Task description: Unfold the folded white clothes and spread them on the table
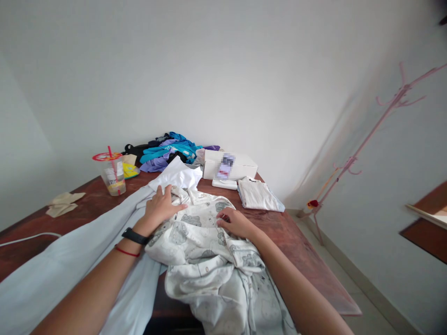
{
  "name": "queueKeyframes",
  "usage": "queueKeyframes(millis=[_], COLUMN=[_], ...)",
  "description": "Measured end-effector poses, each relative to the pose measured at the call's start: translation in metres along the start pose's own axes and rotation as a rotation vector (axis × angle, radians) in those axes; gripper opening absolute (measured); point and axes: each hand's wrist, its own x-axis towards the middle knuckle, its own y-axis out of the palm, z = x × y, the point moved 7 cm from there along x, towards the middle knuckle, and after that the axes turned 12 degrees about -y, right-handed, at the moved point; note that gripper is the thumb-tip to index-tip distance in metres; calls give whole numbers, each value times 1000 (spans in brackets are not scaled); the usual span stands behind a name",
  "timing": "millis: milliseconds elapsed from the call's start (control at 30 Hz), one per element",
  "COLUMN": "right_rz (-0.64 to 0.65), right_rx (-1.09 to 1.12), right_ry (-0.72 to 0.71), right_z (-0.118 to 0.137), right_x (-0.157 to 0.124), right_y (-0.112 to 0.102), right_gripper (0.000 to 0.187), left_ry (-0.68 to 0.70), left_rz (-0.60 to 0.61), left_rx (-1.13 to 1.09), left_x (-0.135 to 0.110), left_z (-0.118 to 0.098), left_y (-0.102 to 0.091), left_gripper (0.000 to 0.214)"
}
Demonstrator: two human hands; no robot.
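So the main thing here is a cream button-up shirt with a grey cartoon print, rumpled on the counter right under both hands, its lower part spilling over the near edge. Left hand is laid on its far-left side, fingers spread and thumb out, I'd guess so the loose fabric doesn't slide. Right hand sits on the right side with fingers curled in; can't tell if it's actually pinching cloth or just resting. One hand per side probably keeps the thing square.

A long pale garment runs under the left forearm, with white cloth just past the left hand, so they look shoved aside for room. Past the right hand there's a neat folded stack, likely set apart so it won't get crumpled. Messy clothes pile and plastic cup sit beyond the left hand, safely out of elbow range imo.
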Motion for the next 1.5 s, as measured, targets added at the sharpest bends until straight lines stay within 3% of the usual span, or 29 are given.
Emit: queueKeyframes(millis=[100,233,367,500,567,633,733,800,867,967,1167,1333,1500], right_rz=[-7,-41,-209,-467,-573,-615,-494,-313,-131,52,270,130,56], right_rx=[-5,66,165,183,242,401,772,1009,1177,1257,1204,1299,1355], right_ry=[-3,-29,-71,-46,-4,44,103,135,122,22,0,-31,-114], right_z=[2,-1,-14,-28,-35,-40,-38,-26,-8,19,32,33,44], right_x=[0,1,3,0,-4,-6,-7,-8,-10,-13,-18,-13,-8], right_y=[-1,-5,-18,-41,-52,-58,-51,-37,-22,-7,9,1,6], right_gripper=[20,18,17,23,32,42,53,60,62,60,51,68,88], left_ry=[45,226,362,671,826,879,932,892,811,766,582,762,914], left_rz=[-37,-109,-111,-99,-116,-205,-440,-609,-675,-504,-106,90,122], left_rx=[-8,-121,-248,-292,-268,-262,-277,-288,-297,-262,-230,-346,-528], left_x=[3,2,-11,-56,-83,-102,-120,-122,-116,-98,-78,-95,-110], left_z=[-1,-12,-30,-64,-77,-80,-78,-74,-71,-78,-78,-82,-120], left_y=[-6,-11,-24,-60,-84,-115,-169,-204,-231,-248,-248,-264,-260], left_gripper=[101,82,76,47,45,52,60,57,46,31,42,30,25])
